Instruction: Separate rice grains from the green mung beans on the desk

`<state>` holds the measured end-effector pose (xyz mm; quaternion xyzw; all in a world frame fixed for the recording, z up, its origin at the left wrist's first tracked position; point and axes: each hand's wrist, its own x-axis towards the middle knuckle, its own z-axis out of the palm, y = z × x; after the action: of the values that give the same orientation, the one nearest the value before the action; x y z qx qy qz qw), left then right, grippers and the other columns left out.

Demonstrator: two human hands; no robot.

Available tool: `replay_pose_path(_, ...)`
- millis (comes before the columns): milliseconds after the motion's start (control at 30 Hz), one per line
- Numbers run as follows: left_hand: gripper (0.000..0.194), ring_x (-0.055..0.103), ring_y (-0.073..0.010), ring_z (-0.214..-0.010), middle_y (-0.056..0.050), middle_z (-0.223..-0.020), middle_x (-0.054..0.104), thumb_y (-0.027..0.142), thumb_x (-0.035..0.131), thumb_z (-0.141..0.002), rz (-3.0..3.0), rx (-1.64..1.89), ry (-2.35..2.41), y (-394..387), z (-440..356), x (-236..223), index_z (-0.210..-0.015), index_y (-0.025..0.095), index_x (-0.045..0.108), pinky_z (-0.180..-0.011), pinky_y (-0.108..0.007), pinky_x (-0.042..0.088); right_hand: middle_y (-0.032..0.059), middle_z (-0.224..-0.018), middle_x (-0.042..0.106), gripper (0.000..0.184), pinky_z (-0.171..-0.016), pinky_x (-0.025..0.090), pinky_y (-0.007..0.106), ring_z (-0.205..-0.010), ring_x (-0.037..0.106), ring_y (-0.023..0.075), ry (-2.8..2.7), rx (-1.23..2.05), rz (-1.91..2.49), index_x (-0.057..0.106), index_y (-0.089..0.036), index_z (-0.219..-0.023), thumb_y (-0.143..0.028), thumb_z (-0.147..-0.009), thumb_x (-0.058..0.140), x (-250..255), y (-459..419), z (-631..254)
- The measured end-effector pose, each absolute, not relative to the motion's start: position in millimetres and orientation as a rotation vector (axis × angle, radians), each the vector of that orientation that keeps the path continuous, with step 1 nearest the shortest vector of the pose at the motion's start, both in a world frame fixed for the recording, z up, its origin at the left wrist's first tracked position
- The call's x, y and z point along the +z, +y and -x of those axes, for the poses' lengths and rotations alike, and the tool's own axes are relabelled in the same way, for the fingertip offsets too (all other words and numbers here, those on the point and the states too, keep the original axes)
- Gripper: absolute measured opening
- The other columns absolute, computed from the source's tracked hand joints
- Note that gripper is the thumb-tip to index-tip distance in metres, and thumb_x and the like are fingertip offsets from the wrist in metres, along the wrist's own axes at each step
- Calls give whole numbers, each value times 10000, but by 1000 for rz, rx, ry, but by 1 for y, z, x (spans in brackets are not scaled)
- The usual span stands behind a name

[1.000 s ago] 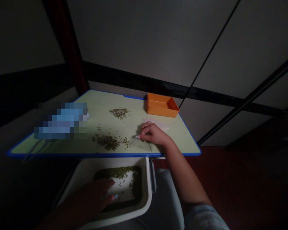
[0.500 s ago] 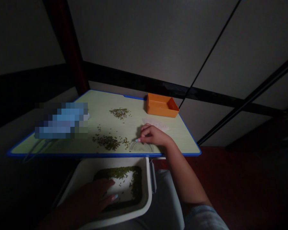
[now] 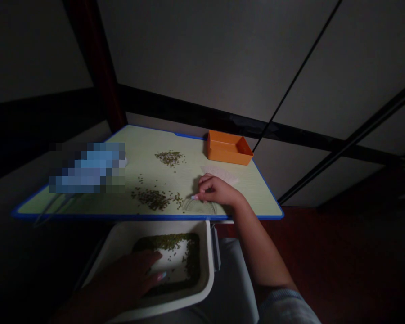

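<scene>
My right hand (image 3: pixel 214 190) is over the near right part of the small table, its fingers curled and the thumb at the upper edge of a clear protractor (image 3: pixel 200 207). The protractor lies flat, or nearly so, by the table's front edge. Left of it is a loose pile of small dark green and brown grains (image 3: pixel 155 199); a smaller pile of grains (image 3: pixel 169 157) lies farther back. My left hand (image 3: pixel 140 267), in shadow, reaches into a white tub (image 3: pixel 207 279) below the table, fingers apart. Green grains (image 3: pixel 168 240) line the tub's bottom around a bare patch.
An orange box (image 3: pixel 229 155) stands at the table's back right corner. A thin, pale, see-through sheet or bag (image 3: pixel 219 172) lies behind my right hand. A blurred-out blue object (image 3: pixel 91 168) sits at the left. The table (image 3: pixel 263 198) has a blue rim, with a wall behind it.
The protractor, tilted up under my right hand a second ago, has come down onto the table. My right thumb has lowered slightly with it. My left hand stays in place.
</scene>
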<state>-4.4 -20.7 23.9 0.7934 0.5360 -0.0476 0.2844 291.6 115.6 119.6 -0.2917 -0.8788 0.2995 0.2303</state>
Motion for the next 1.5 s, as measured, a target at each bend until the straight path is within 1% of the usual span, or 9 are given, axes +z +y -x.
replay_pose_path(367, 540, 691, -313, -1287, -131, -1382, 737, 478, 520, -861, -2121, -132, 1420, -22, 3, 31, -1300, 233, 718, -1124, -474, 515, -24, -675, 552, 467, -901, 374, 327, -773, 539, 156, -2430, 730, 868, 620, -190, -568, -411, -962, 740, 117, 115, -285)
replay_pose_path(633, 525, 681, -301, -1302, -122, -1397, 731, 466, 536, -862, -2137, -123, 1425, -22, 5, 23, -1304, 248, 716, -1132, -464, 507, -26, -673, 516, 503, -857, 361, 315, -770, 509, 157, -2378, 689, 906, 573, -192, -548, -440, -951, 743, 119, 114, -288)
replay_pose_path(700, 517, 684, -310, -1298, -127, -1389, 734, 455, 543, -859, -2138, -114, 1430, -22, 5, 23, -1293, 240, 724, -1131, -469, 508, -30, -668, 509, 499, -855, 359, 315, -768, 501, 155, -2380, 681, 923, 561, -192, -546, -420, -947, 750, 119, 114, -289)
replay_pose_path(867, 496, 682, -316, -1302, -111, -1384, 739, 462, 554, -866, -2132, -80, 1429, -23, 4, 27, -1286, 265, 727, -1136, -470, 509, -25, -686, 515, 453, -853, 362, 320, -797, 503, 162, -2372, 646, 943, 576, -192, -557, -345, -941, 760, 117, 115, -292)
replay_pose_path(1067, 509, 683, -310, -1301, -109, -1385, 740, 487, 560, -857, -2121, -90, 1425, -21, 4, 28, -1279, 263, 734, -1142, -458, 508, -25, -679, 518, 464, -876, 379, 325, -789, 513, 164, -2359, 689, 944, 583, -194, -542, -352, -944, 755, 117, 116, -297)
replay_pose_path(1200, 520, 703, -310, -1268, -111, -1367, 749, 486, 541, -856, -2125, -93, 1421, -21, 4, 27, -1286, 262, 730, -1112, -466, 530, -24, -677, 524, 427, -878, 378, 318, -802, 519, 164, -2343, 662, 1013, 598, -192, -534, -261, -919, 768, 117, 118, -301)
replay_pose_path(1333, 532, 675, -307, -1313, -116, -1392, 735, 472, 504, -868, -2145, -87, 1427, -23, 5, 25, -1297, 249, 726, -1150, -468, 498, -29, -667, 521, 418, -883, 380, 321, -793, 526, 164, -2315, 636, 1055, 593, -195, -526, -213, -907, 764, 118, 117, -303)
replay_pose_path(1433, 518, 685, -311, -1298, -115, -1382, 741, 467, 508, -868, -2161, -51, 1425, -24, 6, 25, -1283, 254, 733, -1133, -467, 515, -34, -656, 522, 423, -884, 392, 323, -769, 527, 161, -2325, 711, 965, 599, -201, -533, -235, -926, 753, 121, 115, -301)
replay_pose_path(1500, 499, 697, -304, -1280, -103, -1365, 752, 460, 517, -868, -2170, -34, 1410, -25, 7, 26, -1272, 265, 736, -1120, -454, 527, -32, -663, 533, 439, -882, 399, 325, -755, 525, 157, -2330, 764, 927, 609, -202, -541, -301, -946, 747, 122, 114, -299)
